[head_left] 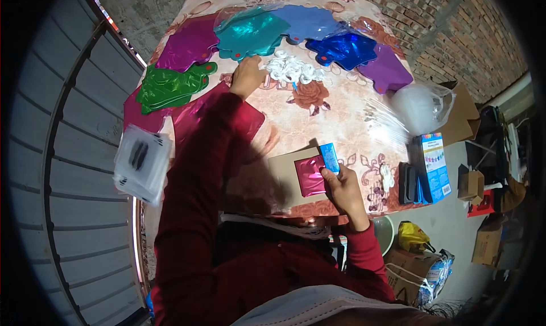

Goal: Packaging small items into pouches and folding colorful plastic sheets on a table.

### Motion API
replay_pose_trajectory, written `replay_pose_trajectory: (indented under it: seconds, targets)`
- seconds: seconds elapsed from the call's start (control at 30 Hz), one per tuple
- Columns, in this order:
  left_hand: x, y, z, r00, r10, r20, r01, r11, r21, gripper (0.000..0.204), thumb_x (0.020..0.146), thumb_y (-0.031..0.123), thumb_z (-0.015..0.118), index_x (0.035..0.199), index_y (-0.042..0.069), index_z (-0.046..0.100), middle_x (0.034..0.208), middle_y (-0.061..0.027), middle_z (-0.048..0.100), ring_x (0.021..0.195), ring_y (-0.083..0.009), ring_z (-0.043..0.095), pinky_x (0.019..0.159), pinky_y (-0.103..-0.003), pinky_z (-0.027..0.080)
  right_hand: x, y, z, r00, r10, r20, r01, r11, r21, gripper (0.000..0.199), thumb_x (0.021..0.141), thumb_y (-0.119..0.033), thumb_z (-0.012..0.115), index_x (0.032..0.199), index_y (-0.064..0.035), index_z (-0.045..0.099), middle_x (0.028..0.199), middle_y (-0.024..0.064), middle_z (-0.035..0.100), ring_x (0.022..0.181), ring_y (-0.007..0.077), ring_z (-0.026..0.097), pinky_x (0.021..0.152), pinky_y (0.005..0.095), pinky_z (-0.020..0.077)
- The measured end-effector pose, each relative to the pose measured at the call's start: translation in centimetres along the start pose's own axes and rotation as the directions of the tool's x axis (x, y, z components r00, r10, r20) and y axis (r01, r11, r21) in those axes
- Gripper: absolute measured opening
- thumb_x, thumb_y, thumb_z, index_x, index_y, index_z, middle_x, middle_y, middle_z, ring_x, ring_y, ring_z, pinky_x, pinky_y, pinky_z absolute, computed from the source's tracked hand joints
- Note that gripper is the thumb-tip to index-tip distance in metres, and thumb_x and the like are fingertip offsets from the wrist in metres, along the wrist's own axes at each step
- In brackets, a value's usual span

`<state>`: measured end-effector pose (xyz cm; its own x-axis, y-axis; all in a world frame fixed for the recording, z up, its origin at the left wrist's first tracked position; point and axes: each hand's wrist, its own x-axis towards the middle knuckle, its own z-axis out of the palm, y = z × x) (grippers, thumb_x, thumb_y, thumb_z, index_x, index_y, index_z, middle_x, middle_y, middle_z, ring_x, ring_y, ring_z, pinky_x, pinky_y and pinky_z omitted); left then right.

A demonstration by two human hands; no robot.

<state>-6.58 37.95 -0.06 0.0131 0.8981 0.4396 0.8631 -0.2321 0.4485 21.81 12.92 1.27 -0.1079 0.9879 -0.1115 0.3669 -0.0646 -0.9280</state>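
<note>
My left hand point(248, 77) reaches to the near edge of a stack of teal foil sheets with rounded tabs point(250, 33); its fingers are bent in at the edge, the tips partly hidden. Just right of it lies a heap of small white coiled rolls point(291, 67). Close to the table's front edge, my right hand point(344, 192) grips a folded pink foil square point(311, 177) with the thumb on top. That square lies over a beige cardboard piece point(282, 169) with a blue printed end point(329, 154). Under my left forearm lie dark pink foil sheets point(196, 113).
Purple point(187, 44), green point(170, 87), light blue point(307, 22), dark blue point(344, 48) and violet foil stacks point(387, 69) arc round the table. Clear plastic bags point(142, 164) overhang its left edge. White sticks point(384, 118), a plastic bag point(418, 107) and blue boxes point(435, 167) stand right.
</note>
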Motion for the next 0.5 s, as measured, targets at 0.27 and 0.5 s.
replay_pose_trajectory:
  seconds: [0.27, 0.5]
  targets:
    - [-2.5, -3.5, -3.0, 0.915, -0.026, 0.402, 0.286, 0.744, -0.604, 0.017, 0.078, 0.004, 0.063, 0.095, 0.001, 0.060, 0.074, -0.0030, 0.062, 0.070, -0.0079, 0.057, 0.062, -0.022, 0.045, 0.5, 0.9, 0.2, 0.997, 0.045, -0.059, -0.038, 0.993, 0.111, 0.022, 0.091, -0.020, 0.061, 0.086, 0.0014, 0.059, 0.058, -0.0039, 0.045, 0.054, 0.0049, 0.037, 0.048, 0.0235, 0.0321]
    - [-10.7, 3.2, -7.3, 0.677, 0.392, 0.623, 0.372, 0.549, -0.749, 0.012, 0.081, -0.002, 0.060, 0.092, 0.000, 0.057, 0.089, -0.0074, 0.063, 0.079, -0.0129, 0.060, 0.069, -0.025, 0.047, 1.2, -2.9, 0.9, 0.968, 0.232, -0.100, -0.204, 0.951, 0.235, 0.020, 0.090, -0.019, 0.062, 0.092, 0.0003, 0.059, 0.068, -0.0077, 0.050, 0.059, 0.0025, 0.039, 0.051, 0.0207, 0.0326]
